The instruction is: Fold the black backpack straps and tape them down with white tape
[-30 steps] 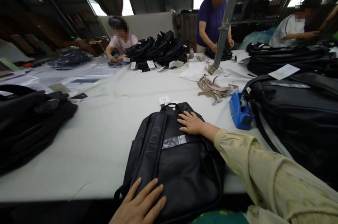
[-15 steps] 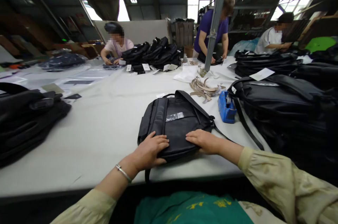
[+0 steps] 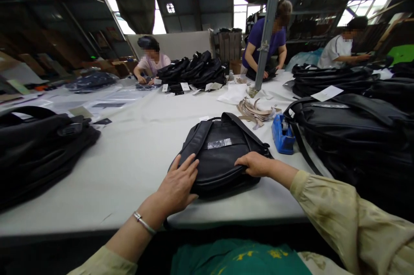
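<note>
Workshop conditions: a long pale table ran through a dim hall with bright windows behind.

Change noted: half a second before, both hands lay flat on the near edge of the black backpack. At this moment the left hand rested with fingers spread and flat on the near left corner, gripping nothing. The right hand had curled its fingers over the near right edge, taking hold of the bag. The backpack sat slightly turned on the table compared with its earlier lie, its straps and a strip of clear tape facing up, just beyond the fingertips. Judged from this, the bag was being squared up or readied for turning.

Surroundings: a blue tape dispenser stood just beyond and to the right of the right hand, with a heap of tan strips further off. Stacked black bags lay right of the right hand, another pile well left of the left hand. Three other persons worked at the far end beside a further stack of bags. A metal post rose from the table.
</note>
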{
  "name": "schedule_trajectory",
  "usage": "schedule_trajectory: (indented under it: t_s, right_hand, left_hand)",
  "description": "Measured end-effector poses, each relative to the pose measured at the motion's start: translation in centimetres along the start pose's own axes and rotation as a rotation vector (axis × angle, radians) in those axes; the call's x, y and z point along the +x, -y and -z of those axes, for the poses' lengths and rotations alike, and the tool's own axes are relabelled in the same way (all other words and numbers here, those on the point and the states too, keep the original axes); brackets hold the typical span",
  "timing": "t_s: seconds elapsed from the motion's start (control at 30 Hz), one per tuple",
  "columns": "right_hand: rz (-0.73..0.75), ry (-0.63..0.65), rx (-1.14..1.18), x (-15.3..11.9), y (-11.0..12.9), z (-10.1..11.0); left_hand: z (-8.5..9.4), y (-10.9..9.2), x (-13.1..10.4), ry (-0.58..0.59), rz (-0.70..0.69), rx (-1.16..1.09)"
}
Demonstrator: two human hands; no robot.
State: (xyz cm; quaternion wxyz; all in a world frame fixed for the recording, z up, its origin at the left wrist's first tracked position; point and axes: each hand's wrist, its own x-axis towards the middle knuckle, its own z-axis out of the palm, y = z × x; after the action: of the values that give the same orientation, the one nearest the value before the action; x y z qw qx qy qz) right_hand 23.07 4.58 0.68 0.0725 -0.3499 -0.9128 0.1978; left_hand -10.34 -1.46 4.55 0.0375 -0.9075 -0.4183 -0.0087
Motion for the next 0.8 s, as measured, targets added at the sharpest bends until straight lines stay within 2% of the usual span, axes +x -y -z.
schedule_trajectory:
  t_s: [0.13, 0.23, 0.3, 0.37, 0.43, 0.5, 0.53, 0.67, 0.8]
  right_hand:
    - [0.008, 0.018, 0.001, 0.4, -0.3, 0.4]
    - [0.02, 0.015, -0.036, 0.2, 0.3, 0.8]
    - [0.049, -0.074, -0.118, -0.4, 1.8, 0.4]
    - [0.142, -0.24, -0.206, -1.3, 4.1, -0.9]
    - [0.323, -0.352, -0.229, -1.8, 6.8, -3.0]
    - [0.514, -0.289, -0.186, -1.4, 9.3, -5.5]
    - [0.535, -0.238, -0.169, -0.7, 10.3, -6.8]
    - [0.291, -0.11, -0.138, 4.3, 12.1, -10.5]
    - [0.208, -0.131, -0.111, 8.6, 12.2, -12.5]
  left_hand:
    - [-0.9, -0.2, 1.7, 0.034, -0.097, -0.049]
    - [-1.5, 0.8, 2.7, 0.086, -0.086, -0.012]
    - [-1.8, 1.2, 2.9, 0.096, -0.032, 0.017]
    - [-2.0, 1.2, 2.9, 0.085, 0.033, 0.001]
    - [-2.2, 1.0, 2.9, 0.071, 0.084, -0.039]
    - [-2.2, 0.6, 2.9, 0.076, 0.111, -0.06]
    - [-2.1, 0.5, 2.9, 0.083, 0.115, -0.06]
    - [-1.6, 0.0, 3.0, 0.147, 0.052, -0.034]
    - [-2.7, 0.1, 2.4, 0.174, 0.03, 0.035]
